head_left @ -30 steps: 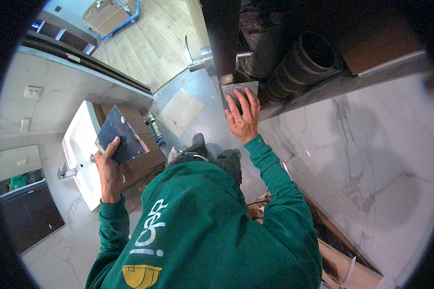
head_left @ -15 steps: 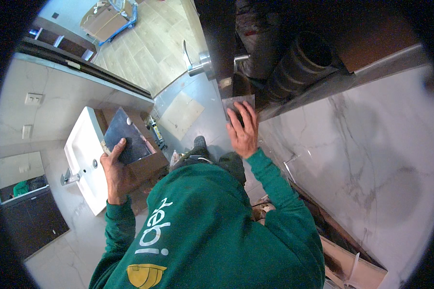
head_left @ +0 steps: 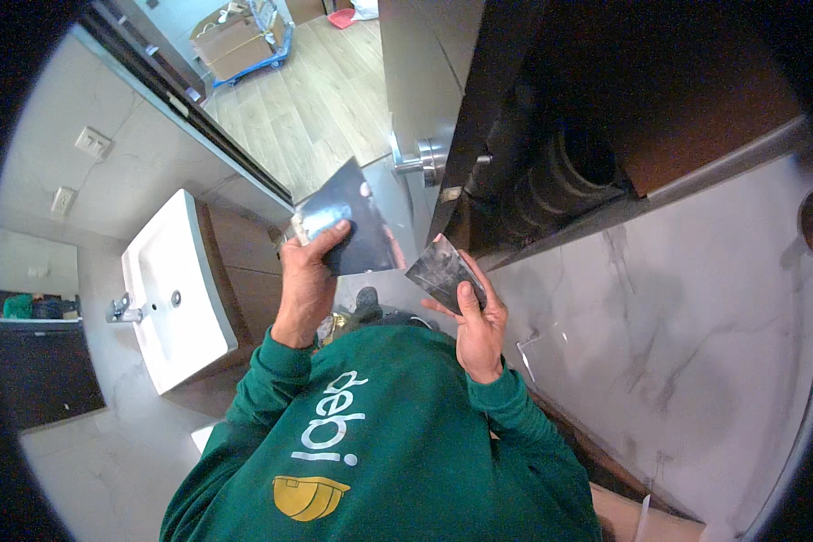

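Note:
In my left hand (head_left: 307,280) is a dark, shiny flat plate (head_left: 361,239) with straight edges and pale and pinkish marks along them; my thumb lies on its upper face. My right hand (head_left: 481,330) grips a smaller grey, square-cornered flat piece (head_left: 443,271) with whitish smears, thumb on top and fingers behind it. Both pieces are tilted in front of my body, close together but apart. The exact kind of either piece cannot be made out.
A white washbasin (head_left: 190,307) with a chrome tap (head_left: 125,309) stands at the left. Ahead is a dark door with a lever handle (head_left: 415,163). Right of it, a ribbed dark cylinder (head_left: 569,176) sits in shadow. Through the doorway, a cardboard box (head_left: 235,45) rests on a blue trolley.
My right hand has drawn back from beside the door with the small grey piece and turned it. My left hand has moved right with the plate, away from the basin. The view has shifted.

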`<state>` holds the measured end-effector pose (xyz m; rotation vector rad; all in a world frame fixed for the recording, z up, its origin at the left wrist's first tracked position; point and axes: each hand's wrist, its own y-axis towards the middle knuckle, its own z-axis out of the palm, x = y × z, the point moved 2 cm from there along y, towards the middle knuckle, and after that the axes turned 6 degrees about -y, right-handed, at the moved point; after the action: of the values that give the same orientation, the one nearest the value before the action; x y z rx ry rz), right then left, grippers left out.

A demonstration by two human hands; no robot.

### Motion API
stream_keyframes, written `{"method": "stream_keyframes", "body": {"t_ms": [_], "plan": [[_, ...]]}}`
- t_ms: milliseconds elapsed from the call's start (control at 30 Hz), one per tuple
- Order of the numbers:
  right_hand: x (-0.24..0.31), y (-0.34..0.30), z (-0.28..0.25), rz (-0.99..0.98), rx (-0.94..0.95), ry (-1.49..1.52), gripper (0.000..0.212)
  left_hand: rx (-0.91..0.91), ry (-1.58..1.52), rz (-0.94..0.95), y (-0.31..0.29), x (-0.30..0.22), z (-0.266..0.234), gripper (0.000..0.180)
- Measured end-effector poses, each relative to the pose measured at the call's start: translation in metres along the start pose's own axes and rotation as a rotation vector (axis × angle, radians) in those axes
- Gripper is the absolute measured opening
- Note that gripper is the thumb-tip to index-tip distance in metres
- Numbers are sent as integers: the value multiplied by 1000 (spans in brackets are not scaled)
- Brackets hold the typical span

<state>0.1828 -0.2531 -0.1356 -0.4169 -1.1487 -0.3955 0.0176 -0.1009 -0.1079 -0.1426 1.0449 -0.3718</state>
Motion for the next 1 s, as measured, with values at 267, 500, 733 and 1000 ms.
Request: {"method": "stream_keyframes", "body": {"t_ms": [267,500,733,1000], "plan": [[0,-9,28,-364,19,-489,38,47,-139,-117,-9,5,15,17],[-2,-9,25,-565,26,-831,32,101,-140,-83,-9,-1,10,20],[28,-3,4,-634,107,-940,44,119,-33,-118,-9,-14,15,23],[58,14,-3,-769,196,-1208,55,180,392,51,-9,-25,39,19]]}}
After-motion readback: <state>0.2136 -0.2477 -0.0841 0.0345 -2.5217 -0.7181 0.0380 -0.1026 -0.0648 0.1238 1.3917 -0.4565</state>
